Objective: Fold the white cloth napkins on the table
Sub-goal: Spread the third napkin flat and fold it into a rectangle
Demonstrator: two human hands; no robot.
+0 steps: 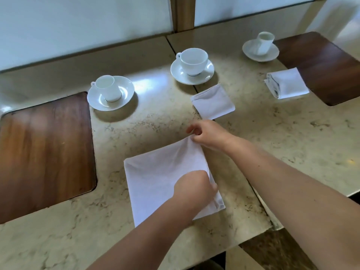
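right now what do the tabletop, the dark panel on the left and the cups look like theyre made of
Tabletop: looks like polished beige marble or similar stone, with brown veining and glossy window reflections.
Dark panel: apparently varnished wood set flush into the stone, with lengthwise grain streaks and a soft sheen.
Cups: probably glazed white porcelain or ceramic, smooth and shiny, as are their saucers.

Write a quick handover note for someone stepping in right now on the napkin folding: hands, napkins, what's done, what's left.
Left hand grips the right edge of the napkin being folded. Right hand pinches that napkin's far right corner.
It lies on the marble table, partly folded.
Done, apparently: a folded napkin near the middle cup, another folded napkin on the far right.
Left: finish folding the near one.
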